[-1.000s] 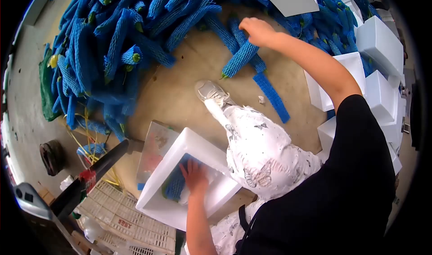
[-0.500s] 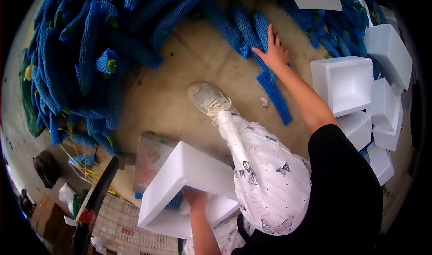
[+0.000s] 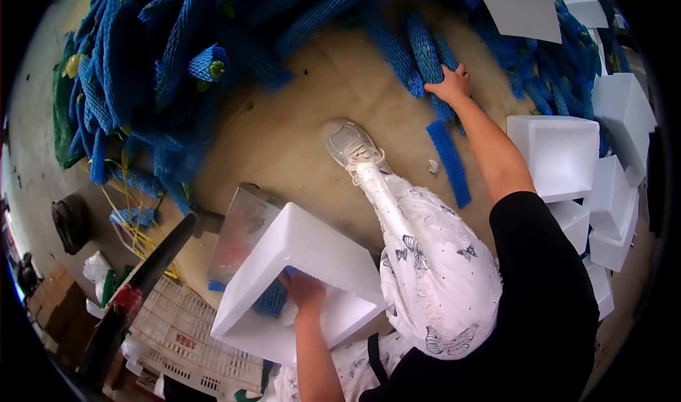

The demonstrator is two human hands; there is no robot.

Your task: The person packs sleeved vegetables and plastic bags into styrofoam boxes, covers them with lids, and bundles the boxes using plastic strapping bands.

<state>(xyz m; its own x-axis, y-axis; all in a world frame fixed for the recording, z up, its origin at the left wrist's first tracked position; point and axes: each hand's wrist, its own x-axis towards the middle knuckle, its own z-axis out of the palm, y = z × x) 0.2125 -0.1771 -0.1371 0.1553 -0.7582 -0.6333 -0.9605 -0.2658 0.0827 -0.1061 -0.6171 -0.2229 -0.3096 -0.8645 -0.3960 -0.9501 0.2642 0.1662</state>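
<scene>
My right hand (image 3: 450,85) reaches to the floor, thumb and fingers around the lower part of a long green vegetable in a blue foam net sleeve (image 3: 445,51). Another net-sleeved vegetable (image 3: 423,47) lies right beside it. An empty-looking flat blue net sleeve (image 3: 448,164) lies below them. My left hand (image 3: 303,292) is inside a white foam box (image 3: 305,246) tilted by my leg. It is against a blue-netted piece (image 3: 272,299) in the box; its fingertips are mostly hidden.
A big heap of blue-netted vegetables (image 3: 113,69) lies at the upper left. White foam boxes (image 3: 553,157) are stacked at the right, below a white sheet (image 3: 518,5). A plastic crate (image 3: 188,331), a black-handled tool (image 3: 149,278) and yellow straps (image 3: 142,242) are at the lower left.
My right hand has moved from spread fingers above the netted vegetables to closing around one. My left hand stays inside the foam box. The camera view has shifted slightly.
</scene>
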